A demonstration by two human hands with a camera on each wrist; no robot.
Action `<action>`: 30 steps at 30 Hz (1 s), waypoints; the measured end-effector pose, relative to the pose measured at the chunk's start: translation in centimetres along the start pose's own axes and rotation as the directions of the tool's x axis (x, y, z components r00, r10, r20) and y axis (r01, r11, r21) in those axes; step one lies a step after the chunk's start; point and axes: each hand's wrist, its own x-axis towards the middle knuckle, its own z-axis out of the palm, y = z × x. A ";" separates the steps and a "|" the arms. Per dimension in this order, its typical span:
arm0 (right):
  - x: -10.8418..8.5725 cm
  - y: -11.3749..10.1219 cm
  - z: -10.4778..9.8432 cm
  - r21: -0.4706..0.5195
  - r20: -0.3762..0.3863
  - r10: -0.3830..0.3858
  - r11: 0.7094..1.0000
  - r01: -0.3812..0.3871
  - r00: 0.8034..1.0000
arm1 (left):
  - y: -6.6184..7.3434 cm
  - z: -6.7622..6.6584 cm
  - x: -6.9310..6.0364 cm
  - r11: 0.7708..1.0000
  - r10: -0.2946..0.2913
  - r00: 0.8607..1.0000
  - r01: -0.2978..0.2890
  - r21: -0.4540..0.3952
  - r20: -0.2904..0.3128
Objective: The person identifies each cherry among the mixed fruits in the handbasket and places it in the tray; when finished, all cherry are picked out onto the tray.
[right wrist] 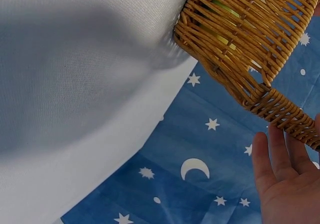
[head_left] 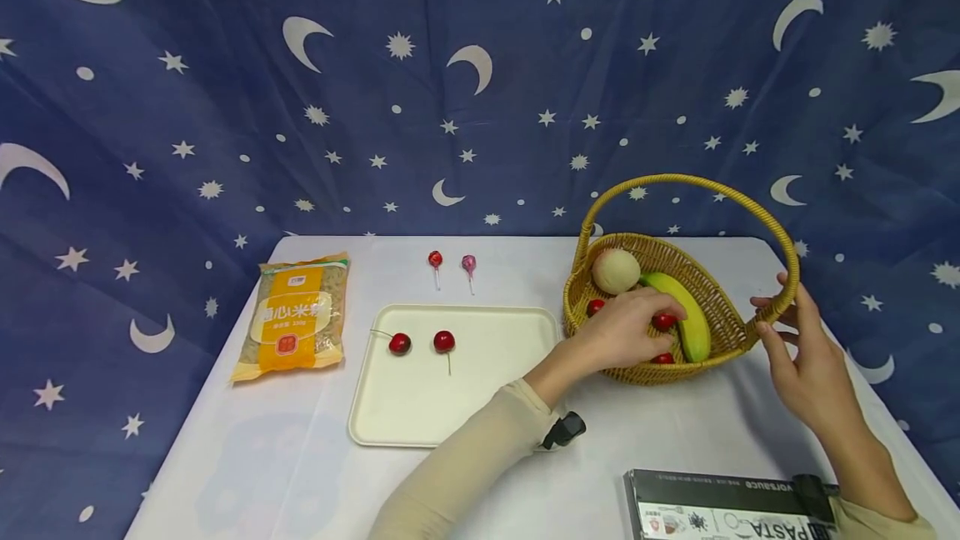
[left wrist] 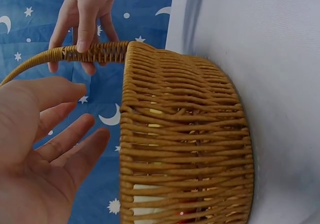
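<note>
A yellow-brown wicker basket [head_left: 720, 307] stands at the right of the table. Inside it lie a banana [head_left: 686, 311], a pale round fruit [head_left: 616, 271] and several red cherries [head_left: 664, 322]. Over the basket's opening reaches my left hand [head_left: 630, 327], among the cherries; in the left wrist view its fingers are loosely bent with no object seen between them. My right hand [head_left: 813, 365] holds the lower right part of the basket's handle [head_left: 784, 294], thumb on one side and fingers on the other. Two more cherries [head_left: 400, 344] lie on a cream tray [head_left: 405, 432].
Two lollipops [head_left: 435, 258] lie behind the tray. At the left is an orange-labelled food bag [head_left: 292, 315]. A dark box marked PASTA [head_left: 705, 486] lies at the front right, partly behind my right wrist. A blue star-and-moon cloth [head_left: 495, 148] hangs behind the table.
</note>
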 end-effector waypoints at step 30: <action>0.0 0.0 -0.2 0.015 0.006 -0.003 1.000 0.003 1.000 | -1.1 3.4 3.5 0.998 -0.039 0.976 0.027 0.062 0.214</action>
